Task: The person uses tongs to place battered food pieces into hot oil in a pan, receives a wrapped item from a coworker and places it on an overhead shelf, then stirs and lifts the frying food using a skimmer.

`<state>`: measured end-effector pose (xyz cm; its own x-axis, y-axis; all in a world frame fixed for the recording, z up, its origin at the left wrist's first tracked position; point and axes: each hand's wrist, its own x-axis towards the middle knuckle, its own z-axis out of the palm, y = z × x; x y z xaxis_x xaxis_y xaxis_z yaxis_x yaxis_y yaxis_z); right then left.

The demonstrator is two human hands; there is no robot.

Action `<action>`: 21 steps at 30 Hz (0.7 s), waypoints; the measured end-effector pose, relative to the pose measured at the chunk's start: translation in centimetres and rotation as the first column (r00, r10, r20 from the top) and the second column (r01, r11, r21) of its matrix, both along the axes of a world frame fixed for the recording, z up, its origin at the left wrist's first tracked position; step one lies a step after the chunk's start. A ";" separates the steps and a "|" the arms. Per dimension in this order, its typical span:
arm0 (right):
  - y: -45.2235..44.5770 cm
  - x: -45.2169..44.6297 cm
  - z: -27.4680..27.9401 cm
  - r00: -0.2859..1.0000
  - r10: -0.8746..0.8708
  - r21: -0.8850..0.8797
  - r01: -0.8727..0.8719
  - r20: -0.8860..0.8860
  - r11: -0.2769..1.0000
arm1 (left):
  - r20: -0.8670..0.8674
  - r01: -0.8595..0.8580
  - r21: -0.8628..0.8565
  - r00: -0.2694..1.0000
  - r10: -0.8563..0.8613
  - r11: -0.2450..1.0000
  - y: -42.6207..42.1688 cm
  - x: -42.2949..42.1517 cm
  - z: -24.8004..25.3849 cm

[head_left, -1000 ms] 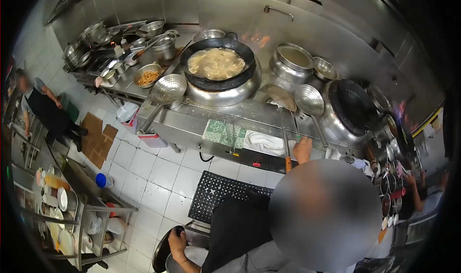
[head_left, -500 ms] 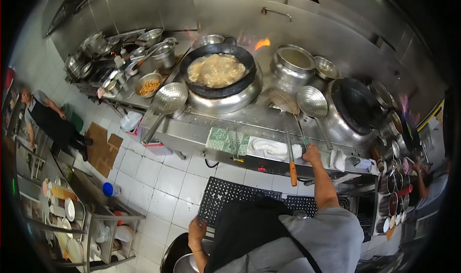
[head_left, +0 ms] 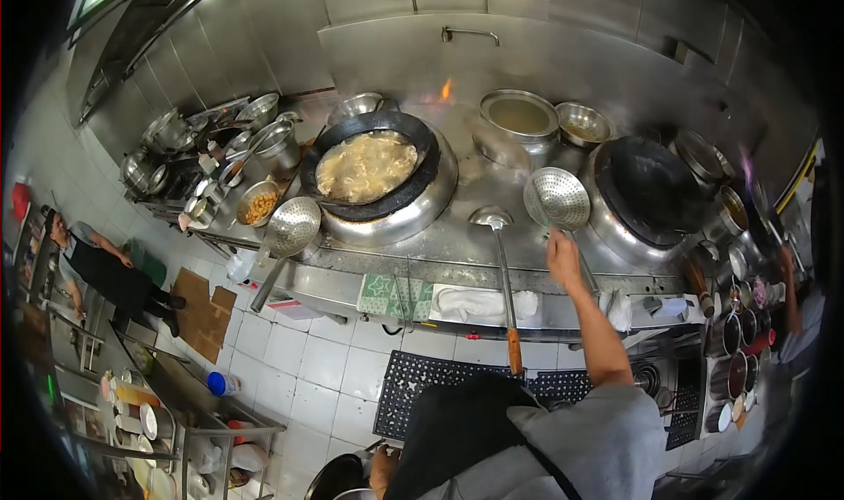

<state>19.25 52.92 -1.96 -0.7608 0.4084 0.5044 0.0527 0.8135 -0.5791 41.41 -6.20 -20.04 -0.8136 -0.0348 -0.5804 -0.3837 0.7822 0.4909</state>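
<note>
My right hand (head_left: 563, 256) is closed around the green handle of a wire skimmer. The skimmer's mesh head (head_left: 501, 146) is blurred, in front of the lidless steel pot (head_left: 522, 115). A perforated ladle (head_left: 557, 199) rests just behind my hand. To its left lies a steel ladle (head_left: 502, 263) with a wooden grip. At the lower edge, my left hand (head_left: 383, 469) is beside a dark pan (head_left: 332, 480); its fingers are mostly hidden. Pale food bubbles in the left wok (head_left: 367, 166).
Another perforated ladle (head_left: 293, 228) lies left of the bubbling wok. A dark empty wok (head_left: 655, 190) sits on the right burner, with flame visible at the back. White cloth (head_left: 485, 303) lies along the front edge. A person (head_left: 105, 267) in an apron stands far left.
My right hand has raised the skimmer off the counter, its head moving up and left. My left hand has shifted lower in view. The camera view has also shifted.
</note>
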 end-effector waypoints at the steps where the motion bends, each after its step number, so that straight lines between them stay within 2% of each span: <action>1: 1.2 -2.0 2.2 0.999 -0.015 0.035 0.016 -0.041 0.999 | 0.021 -0.068 0.014 0.997 0.068 0.998 0.5 -0.2 1.0; 2: 2.8 -4.1 3.5 0.993 -0.036 0.123 0.050 -0.112 0.991 | 0.042 -0.134 0.028 0.990 0.133 0.991 0.9 -0.4 1.7; 3: 4.0 -6.2 5.7 0.997 -0.074 0.013 0.074 -0.001 0.997 | 0.042 -0.131 0.022 0.991 0.130 0.991 0.9 -0.5 1.0; 5: 8.3 -11.3 6.4 1.000 -0.021 -0.121 0.023 0.019 0.992 | -0.104 -0.091 0.026 0.990 0.093 0.996 0.8 -0.9 -1.7; 6: 10.5 -13.9 6.1 0.995 -0.042 -0.135 0.054 0.092 0.989 | -0.105 -0.096 0.028 0.990 0.098 0.995 1.0 -0.9 -3.3; 7: 12.3 -15.6 5.6 0.985 -0.057 -0.144 0.081 0.164 0.986 | -0.083 -0.223 0.178 0.967 0.240 0.958 1.3 -0.7 -4.8; 8: 13.0 -16.2 5.5 0.986 -0.045 -0.138 0.068 0.160 0.988 | -0.041 -0.343 0.323 0.926 0.376 0.882 1.8 -0.5 -5.6; 9: 13.4 -17.1 5.7 0.972 -0.087 -0.109 0.113 0.218 0.988 | 0.125 -0.501 0.404 0.859 0.496 0.766 3.6 -0.2 -2.7; 10: 13.6 -18.1 6.1 0.954 -0.125 -0.077 0.151 0.273 0.986 | 0.122 -0.515 0.413 0.848 0.515 0.751 4.0 1.0 -2.7; 12: 12.4 -17.9 5.7 0.956 -0.170 0.186 0.127 0.238 0.974 | 0.093 -0.525 0.309 0.847 0.524 0.793 4.5 4.3 -3.6; 14: 9.6 -16.9 5.1 0.984 -0.173 -0.028 0.172 -0.031 0.985 | 0.123 -0.536 0.239 0.844 0.523 0.809 5.1 7.7 -4.3; 16: 7.7 -17.2 5.1 0.968 -0.075 -0.060 0.063 -0.237 0.996 | 0.160 -0.544 0.185 0.839 0.521 0.819 5.0 10.9 -5.3; 17: 5.5 -16.2 7.6 0.969 -0.059 -0.070 0.044 -0.238 0.997 | 0.177 -0.540 0.161 0.840 0.514 0.827 4.8 12.0 -5.7; 18: 1.8 -14.0 11.8 0.979 0.059 -0.384 -0.132 -0.195 0.914 | 0.186 -0.531 0.140 0.843 0.505 0.836 4.5 12.9 -6.1; 19: -1.4 -12.5 14.5 0.965 0.179 -0.657 -0.263 -0.193 0.707 | 0.198 -0.520 0.125 0.847 0.493 0.845 4.2 13.6 -6.4; 21: -5.9 -12.4 16.1 0.933 0.248 -0.719 -0.359 -0.260 0.595 | 0.210 -0.497 0.105 0.858 0.469 0.862 3.8 14.5 -6.9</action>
<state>6.87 46.99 14.13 -0.8683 0.4397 0.2295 -0.2291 0.0550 -0.9719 55.92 -2.41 -26.97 -0.6040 -0.2988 -0.7388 -0.7824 0.3987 0.4784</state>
